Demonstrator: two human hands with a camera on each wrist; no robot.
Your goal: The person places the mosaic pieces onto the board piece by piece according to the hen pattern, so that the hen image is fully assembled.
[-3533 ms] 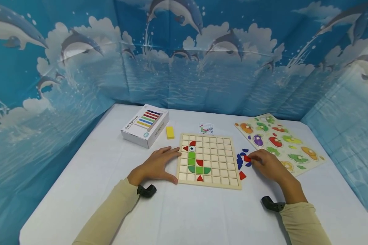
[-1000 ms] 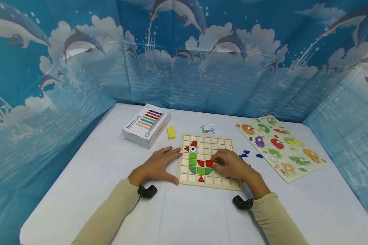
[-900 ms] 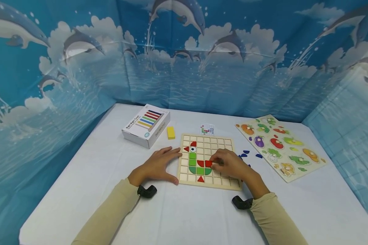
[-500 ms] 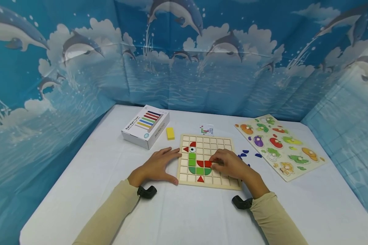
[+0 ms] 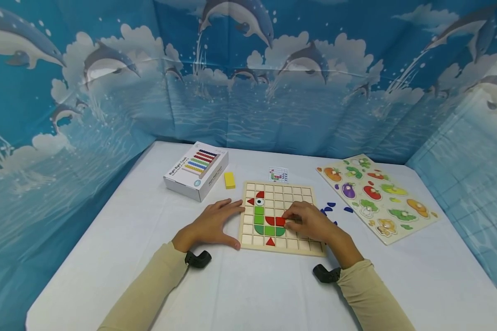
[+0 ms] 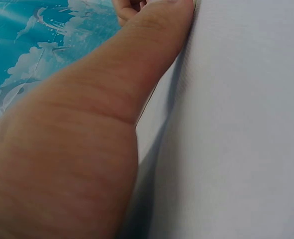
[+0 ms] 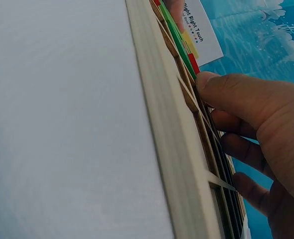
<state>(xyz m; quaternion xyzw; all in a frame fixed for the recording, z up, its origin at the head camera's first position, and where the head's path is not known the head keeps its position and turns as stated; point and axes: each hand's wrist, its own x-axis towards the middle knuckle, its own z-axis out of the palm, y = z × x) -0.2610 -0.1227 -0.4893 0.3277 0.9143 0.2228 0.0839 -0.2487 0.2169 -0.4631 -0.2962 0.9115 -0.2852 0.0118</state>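
Note:
A wooden grid board (image 5: 304, 250) lies on the table, bearing a bird-like figure of red and green pieces with a round eye piece (image 5: 259, 201). My right hand (image 5: 312, 223) is over the board, thumb and fingertips pinching the right side of a red square (image 5: 279, 221). That square sits beside a red quarter-round (image 5: 270, 220) and above a green quarter-round (image 5: 280, 231). In the right wrist view the thumb meets the red square (image 7: 193, 62) at the grid. My left hand (image 5: 213, 223) spreads its fingers and thumb along the board's left edge, touching it.
Blue pieces (image 5: 330, 205) lie right of the board, partly behind the right hand. A small pattern card (image 5: 278, 174) is behind it. A yellow block (image 5: 229, 180) and a white box (image 5: 196, 170) stand back left. A vegetable puzzle board (image 5: 378, 197) lies at right.
My right hand has carried the red square leftward from the loose pieces onto the board, and the square has shifted slightly left beside the red quarter-round. The left hand has stayed put.

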